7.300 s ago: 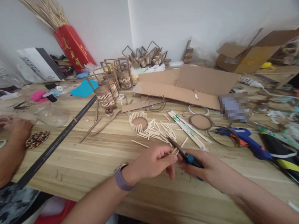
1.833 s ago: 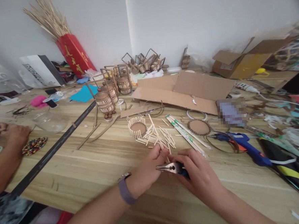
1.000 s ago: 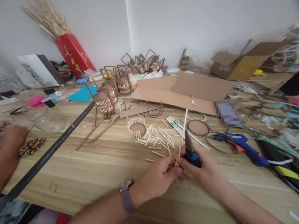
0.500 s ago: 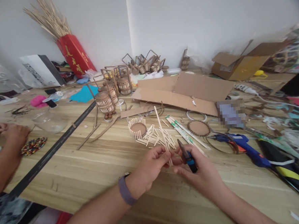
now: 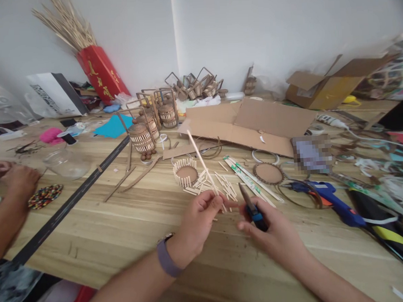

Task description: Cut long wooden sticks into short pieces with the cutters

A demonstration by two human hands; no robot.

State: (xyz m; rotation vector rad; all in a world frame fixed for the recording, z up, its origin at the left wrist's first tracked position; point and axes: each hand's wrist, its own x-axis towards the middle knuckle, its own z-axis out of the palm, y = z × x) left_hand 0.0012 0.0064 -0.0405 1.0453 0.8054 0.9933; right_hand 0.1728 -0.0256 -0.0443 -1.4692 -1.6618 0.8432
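Observation:
My left hand (image 5: pixel 200 219) pinches a long pale wooden chopstick (image 5: pixel 200 158) near its lower end, and the stick leans up to the left. To its right, my right hand (image 5: pixel 270 224) is closed around a hand tool (image 5: pixel 253 209) with a dark tapered metal tip and a black-and-blue grip; whether its jaws are parted I cannot tell. The two hands are close together over the wooden table. Just beyond them lies a pile of short cut sticks (image 5: pixel 227 186). Behind the pile stands a small round base (image 5: pixel 186 174) ringed with upright stick pieces.
Green-and-white wrapped chopsticks (image 5: pixel 246 178), a round brown disc (image 5: pixel 267 173) and a blue glue gun (image 5: pixel 330 197) lie to the right. Small lidded baskets (image 5: pixel 142 137) and flattened cardboard (image 5: pixel 234 126) are farther back. Another person's hands (image 5: pixel 17 180) rest at the left near beads (image 5: pixel 45 197).
My left hand has shifted slightly left with the chopstick, which now tilts more to the left. My right hand stays in nearly the same place with the tool, and the gap between the hands has widened.

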